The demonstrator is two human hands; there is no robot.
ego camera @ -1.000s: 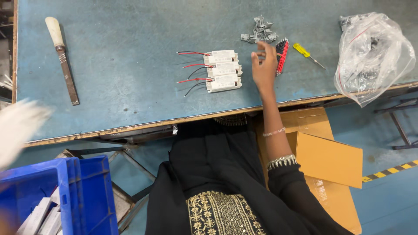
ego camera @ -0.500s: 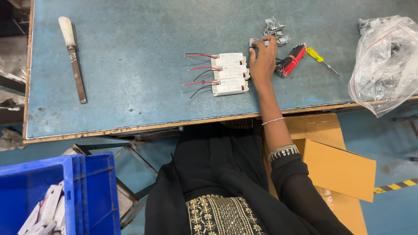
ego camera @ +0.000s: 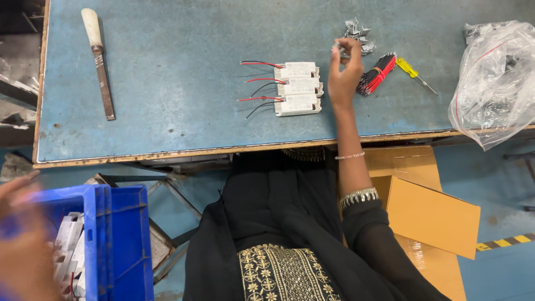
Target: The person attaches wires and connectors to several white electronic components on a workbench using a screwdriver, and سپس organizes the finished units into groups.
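Pinching a small grey metal clip (ego camera: 341,49) between thumb and fingertips, the right hand (ego camera: 344,78) is hovering just above the blue-green bench (ego camera: 184,100), right beside a loose heap of the same grey metal clips (ego camera: 358,30) near the far edge. The fingers (ego camera: 353,47) are curling close together around the piece, with only a narrow gap where the clip is sitting, so the grip looks like a light precision pinch and not a full fist.

Just to the left of that hand, three white rectangular plastic driver boxes (ego camera: 298,88) are lying stacked side by side, each trailing red and black wires toward the left; they are sitting within easy reach, probably so the small clips can be brought to them. To the right of the hand, a bundle of red and black wires tied with a band (ego camera: 377,74) is lying next to a small screwdriver with a yellow handle (ego camera: 415,75). Farther right, a crumpled clear plastic bag (ego camera: 495,78) is hanging over the bench edge.

At the far left of the bench, a long metal file with a pale wooden handle (ego camera: 99,61) is lying well apart from everything else.

Low on the left, the left hand (ego camera: 22,245) is showing only as a blur over a blue plastic crate (ego camera: 120,239) holding more white boxes; whether its fingers are apart or closed cannot be told.
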